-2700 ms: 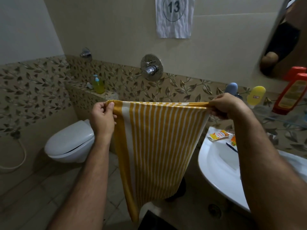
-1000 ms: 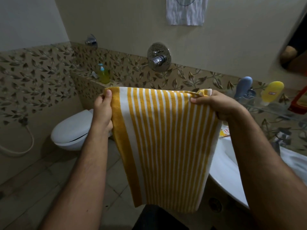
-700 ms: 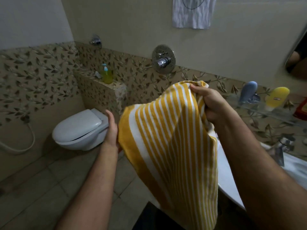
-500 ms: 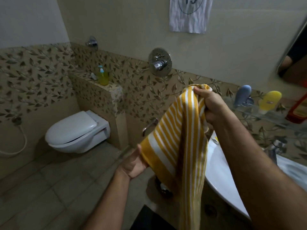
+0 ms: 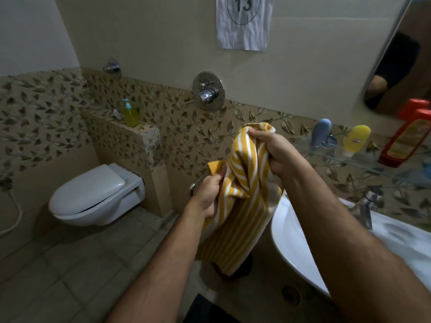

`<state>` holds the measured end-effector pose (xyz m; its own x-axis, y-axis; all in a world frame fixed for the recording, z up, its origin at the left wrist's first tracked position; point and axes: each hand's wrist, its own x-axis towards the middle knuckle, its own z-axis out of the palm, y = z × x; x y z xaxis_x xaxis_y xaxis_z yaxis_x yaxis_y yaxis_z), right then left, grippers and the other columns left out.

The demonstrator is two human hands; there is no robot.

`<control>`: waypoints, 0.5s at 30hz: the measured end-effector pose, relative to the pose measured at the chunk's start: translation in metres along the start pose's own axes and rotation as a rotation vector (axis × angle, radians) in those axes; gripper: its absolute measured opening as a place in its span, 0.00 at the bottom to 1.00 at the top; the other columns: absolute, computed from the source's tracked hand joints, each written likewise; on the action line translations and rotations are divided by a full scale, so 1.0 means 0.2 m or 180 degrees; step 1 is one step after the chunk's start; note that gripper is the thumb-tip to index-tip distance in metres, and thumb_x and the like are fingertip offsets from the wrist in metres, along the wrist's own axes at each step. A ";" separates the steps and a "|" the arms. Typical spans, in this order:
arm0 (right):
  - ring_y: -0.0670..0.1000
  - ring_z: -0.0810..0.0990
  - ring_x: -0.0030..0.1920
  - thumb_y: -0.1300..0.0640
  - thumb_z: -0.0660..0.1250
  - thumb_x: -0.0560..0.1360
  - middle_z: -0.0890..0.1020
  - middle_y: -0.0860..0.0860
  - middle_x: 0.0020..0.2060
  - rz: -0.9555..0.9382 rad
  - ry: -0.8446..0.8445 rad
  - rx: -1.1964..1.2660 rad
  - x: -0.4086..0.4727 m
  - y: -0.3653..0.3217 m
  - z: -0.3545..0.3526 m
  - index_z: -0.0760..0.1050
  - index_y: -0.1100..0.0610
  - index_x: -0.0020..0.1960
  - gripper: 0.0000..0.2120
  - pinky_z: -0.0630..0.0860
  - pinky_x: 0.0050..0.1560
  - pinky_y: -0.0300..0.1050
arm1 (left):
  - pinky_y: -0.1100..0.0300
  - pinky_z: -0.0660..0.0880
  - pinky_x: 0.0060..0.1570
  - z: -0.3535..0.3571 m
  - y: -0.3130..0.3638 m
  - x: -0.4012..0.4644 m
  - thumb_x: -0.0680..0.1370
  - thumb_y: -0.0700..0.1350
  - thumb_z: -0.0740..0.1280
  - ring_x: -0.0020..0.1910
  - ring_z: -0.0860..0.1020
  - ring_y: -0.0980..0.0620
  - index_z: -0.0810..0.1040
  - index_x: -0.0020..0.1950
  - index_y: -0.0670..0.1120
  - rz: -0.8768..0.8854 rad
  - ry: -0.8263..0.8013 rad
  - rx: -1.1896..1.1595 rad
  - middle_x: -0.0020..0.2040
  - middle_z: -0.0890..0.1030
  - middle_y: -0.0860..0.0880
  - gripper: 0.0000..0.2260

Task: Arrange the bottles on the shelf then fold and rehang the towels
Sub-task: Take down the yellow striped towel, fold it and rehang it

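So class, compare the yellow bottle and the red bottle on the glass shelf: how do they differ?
The yellow bottle is shorter and rounded; the red bottle is taller and flatter-sided. The yellow bottle stands cap down; the red bottle has its cap on top. The yellow one stands left of the red. Both rest on the glass shelf, leaning.

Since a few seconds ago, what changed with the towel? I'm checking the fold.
The yellow-and-white striped towel, earlier held stretched flat, now hangs bunched. The left hand dropped and regripped lower; the right hand still grips the top. Bottles on the glass shelf stayed.
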<state>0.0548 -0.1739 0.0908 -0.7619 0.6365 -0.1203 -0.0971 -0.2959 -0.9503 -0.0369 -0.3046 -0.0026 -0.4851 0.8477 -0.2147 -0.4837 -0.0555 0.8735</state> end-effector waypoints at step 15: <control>0.56 0.83 0.58 0.27 0.64 0.65 0.83 0.56 0.59 0.0722 -0.0553 0.0432 -0.18 0.40 -0.34 0.78 0.54 0.65 0.40 0.82 0.53 0.51 | 0.45 0.79 0.52 0.21 0.16 0.05 0.82 0.57 0.58 0.43 0.80 0.44 0.79 0.45 0.39 0.0099 0.1067 -0.0695 0.42 0.80 0.39 0.23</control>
<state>0.1179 -0.1727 -0.0008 -0.8708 0.4156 -0.2628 0.0120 -0.5162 -0.8564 -0.0271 -0.2764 0.0417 -0.6952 0.6268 -0.3519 -0.5910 -0.2197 0.7762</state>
